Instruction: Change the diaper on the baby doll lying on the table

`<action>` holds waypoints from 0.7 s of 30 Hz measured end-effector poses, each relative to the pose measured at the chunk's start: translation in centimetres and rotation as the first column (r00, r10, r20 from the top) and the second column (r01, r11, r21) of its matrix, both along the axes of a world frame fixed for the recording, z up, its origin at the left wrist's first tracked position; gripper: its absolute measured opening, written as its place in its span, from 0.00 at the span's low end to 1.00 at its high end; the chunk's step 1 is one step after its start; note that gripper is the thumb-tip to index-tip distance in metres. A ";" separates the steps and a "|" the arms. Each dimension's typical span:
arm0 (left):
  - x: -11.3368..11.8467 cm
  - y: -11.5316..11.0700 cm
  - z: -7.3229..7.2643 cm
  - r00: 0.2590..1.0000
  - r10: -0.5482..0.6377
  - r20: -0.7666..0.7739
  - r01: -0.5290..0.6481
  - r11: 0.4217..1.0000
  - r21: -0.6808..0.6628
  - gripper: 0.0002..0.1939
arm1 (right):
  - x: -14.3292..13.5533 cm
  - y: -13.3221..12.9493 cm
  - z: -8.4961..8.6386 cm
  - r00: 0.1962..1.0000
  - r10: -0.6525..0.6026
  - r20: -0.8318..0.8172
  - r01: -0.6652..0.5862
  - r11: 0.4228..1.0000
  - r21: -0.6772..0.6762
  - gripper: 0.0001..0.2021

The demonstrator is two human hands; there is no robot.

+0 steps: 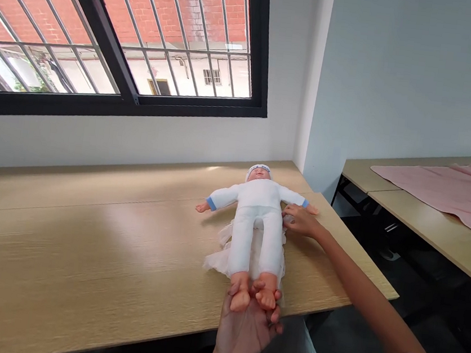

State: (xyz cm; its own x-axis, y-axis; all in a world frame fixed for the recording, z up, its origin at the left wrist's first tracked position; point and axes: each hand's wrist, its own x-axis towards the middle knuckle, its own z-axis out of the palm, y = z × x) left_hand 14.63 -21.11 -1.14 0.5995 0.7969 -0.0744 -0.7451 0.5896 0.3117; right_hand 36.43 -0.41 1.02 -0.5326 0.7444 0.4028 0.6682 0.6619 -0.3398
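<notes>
A baby doll (pixel 260 202) in a white suit with blue cuffs and a printed headband lies on its back on the table (pixel 123 266), arms spread and feet towards me. Under its hips and legs a thin, ruffled white diaper (pixel 220 260) is spread out, partly hidden by the doll. My left hand (pixel 246 325), palm up, is closed around the doll's ankles from below. Beside the doll's hip on the right, my right hand (pixel 298 220) has its fingers bent at the diaper's edge, gripping it.
A barred window (pixel 171 33) is in the wall behind the table. Another table (pixel 437 230) stands to the right across a gap, with a pink cloth (pixel 442 186) over it. My table's front edge runs just below the doll's feet.
</notes>
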 end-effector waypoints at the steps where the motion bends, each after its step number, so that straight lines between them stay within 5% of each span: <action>1: 0.0 0.1 0.4 1.000 -0.012 0.006 0.011 1.000 0.020 0.16 | -0.3 -0.1 -0.2 1.000 0.002 0.010 -0.002 1.000 -0.019 0.05; 11: -0.5 2.9 9.1 0.996 -0.091 0.020 0.088 0.990 0.112 0.14 | -0.8 -0.2 -1.5 0.999 -0.005 0.048 0.009 0.996 -0.089 0.14; 16: -1.5 4.1 12.3 0.995 0.081 -0.060 -0.072 0.989 0.131 0.17 | -0.7 -0.2 -1.5 0.998 -0.019 0.059 0.025 0.996 -0.089 0.18; 21: -2.3 4.8 13.7 0.955 0.285 -0.086 -0.263 0.944 0.201 0.17 | -0.8 0.0 -1.7 0.998 0.005 0.065 0.000 0.997 -0.077 0.17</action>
State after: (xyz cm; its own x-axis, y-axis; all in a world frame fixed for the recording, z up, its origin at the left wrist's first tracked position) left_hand 12.37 -16.34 12.53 0.3522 0.9353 0.0357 -0.8233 0.2914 0.4871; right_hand 35.63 -0.39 -0.73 -0.5572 0.7706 0.3094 0.6891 0.6370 -0.3455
